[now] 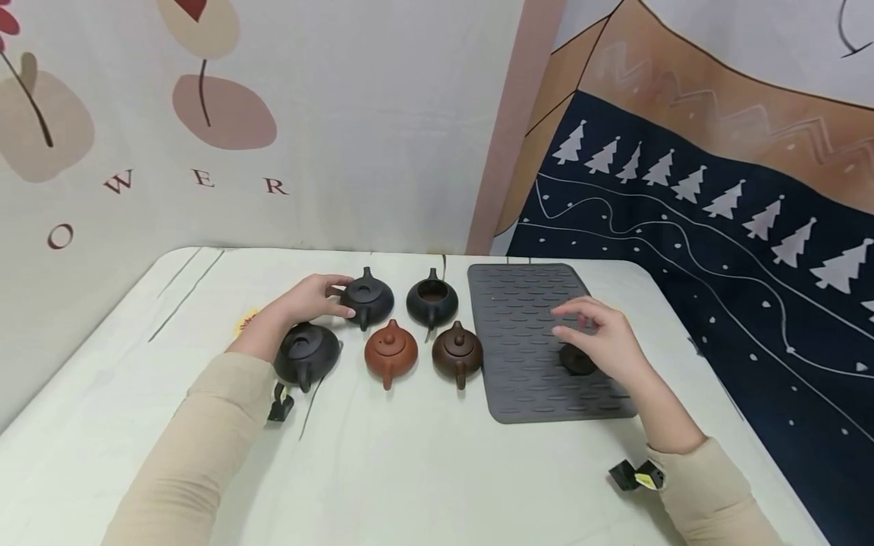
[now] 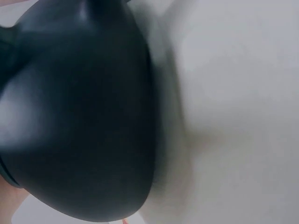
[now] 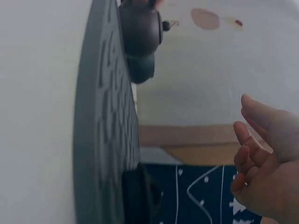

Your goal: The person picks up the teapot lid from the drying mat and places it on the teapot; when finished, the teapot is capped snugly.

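My left hand (image 1: 310, 298) reaches to the back-left black teapot (image 1: 369, 301), thumb and fingers bent about its left side. Under that forearm stands another black teapot (image 1: 307, 353), partly covered by the wrist. A dark rounded teapot body (image 2: 88, 121) fills much of the left wrist view. My right hand (image 1: 604, 337) hovers above a small round black lid (image 1: 576, 360) on the grey mat (image 1: 519, 402), its thumb and fingers apart and holding nothing. In the right wrist view the hand (image 3: 271, 158) is off to the side of the lid (image 3: 140, 196).
A lidless black teapot (image 1: 432, 305) stands right of the back-left one. In front are a reddish-brown teapot (image 1: 391, 351) and a dark brown teapot (image 1: 457, 352), the latter close to the mat's left edge. Printed cloth (image 1: 341, 152) hangs behind the white table (image 1: 423, 470).
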Demonstrator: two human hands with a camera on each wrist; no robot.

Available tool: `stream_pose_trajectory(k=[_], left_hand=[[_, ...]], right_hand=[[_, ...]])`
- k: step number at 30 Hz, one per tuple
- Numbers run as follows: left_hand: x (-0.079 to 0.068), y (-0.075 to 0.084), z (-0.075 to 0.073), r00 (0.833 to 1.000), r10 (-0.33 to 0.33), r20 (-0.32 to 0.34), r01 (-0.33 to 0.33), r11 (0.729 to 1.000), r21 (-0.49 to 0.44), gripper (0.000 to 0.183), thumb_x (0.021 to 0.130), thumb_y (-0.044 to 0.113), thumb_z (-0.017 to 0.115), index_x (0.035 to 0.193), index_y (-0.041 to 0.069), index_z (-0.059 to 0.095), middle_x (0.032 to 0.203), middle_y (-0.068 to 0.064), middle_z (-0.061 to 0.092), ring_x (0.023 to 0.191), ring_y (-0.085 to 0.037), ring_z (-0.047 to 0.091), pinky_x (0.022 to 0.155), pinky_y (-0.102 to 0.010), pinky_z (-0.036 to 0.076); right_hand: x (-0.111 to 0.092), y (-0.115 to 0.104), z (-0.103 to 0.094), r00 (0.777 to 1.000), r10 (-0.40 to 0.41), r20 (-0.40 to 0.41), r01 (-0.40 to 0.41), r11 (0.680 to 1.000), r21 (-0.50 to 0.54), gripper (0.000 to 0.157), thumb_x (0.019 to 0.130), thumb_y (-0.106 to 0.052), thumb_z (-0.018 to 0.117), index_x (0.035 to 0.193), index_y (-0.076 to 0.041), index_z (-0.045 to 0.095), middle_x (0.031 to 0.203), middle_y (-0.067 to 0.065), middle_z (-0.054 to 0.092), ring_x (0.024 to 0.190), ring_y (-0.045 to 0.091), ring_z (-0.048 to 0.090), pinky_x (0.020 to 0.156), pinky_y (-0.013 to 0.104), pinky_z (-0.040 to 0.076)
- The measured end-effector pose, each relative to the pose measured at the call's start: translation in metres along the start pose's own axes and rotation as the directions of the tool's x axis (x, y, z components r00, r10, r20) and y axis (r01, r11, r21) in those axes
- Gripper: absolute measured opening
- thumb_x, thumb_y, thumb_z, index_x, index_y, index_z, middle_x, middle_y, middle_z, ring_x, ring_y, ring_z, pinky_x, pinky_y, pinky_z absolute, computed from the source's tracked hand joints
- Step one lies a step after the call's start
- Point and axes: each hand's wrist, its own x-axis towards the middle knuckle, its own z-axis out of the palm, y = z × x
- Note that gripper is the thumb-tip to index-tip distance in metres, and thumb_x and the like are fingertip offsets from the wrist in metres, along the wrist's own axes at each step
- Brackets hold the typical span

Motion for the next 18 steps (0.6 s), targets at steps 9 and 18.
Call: stream_pose_trajectory(k=[9, 18], left_hand=[[-0.001, 0.002, 0.001, 1.000, -0.006, -0.006, 0.006, 0.999, 0.031, 0.076, 0.082, 0.020, 0.076, 0.145, 0.001, 0.038, 0.142, -0.023, 0.043, 0.131, -0.042, 0.037, 0.105, -0.056, 0.030], [-0.003, 0.006, -0.002, 1.000, 0.024, 0.017, -0.026, 0.997, 0.075, 0.074, 0.084, 0.017, 0.074, 0.144, -0.004, 0.037, 0.143, -0.025, 0.040, 0.132, -0.041, 0.036, 0.106, -0.056, 0.027]], right_hand=[[-0.018, 0.029, -0.015, 0.997, 0.068, 0.037, -0.065, 0.995, -0.075, 0.025, 0.087, -0.015, 0.073, 0.110, -0.005, 0.069, 0.102, 0.012, 0.062, 0.078, 0.015, 0.043, 0.057, 0.027, 0.038], [-0.028, 0.049, -0.022, 0.990, 0.127, 0.067, -0.122, 0.989, -0.081, 0.027, 0.086, -0.015, 0.073, 0.109, -0.002, 0.068, 0.083, 0.007, 0.054, 0.071, 0.017, 0.042, 0.051, 0.025, 0.036]])
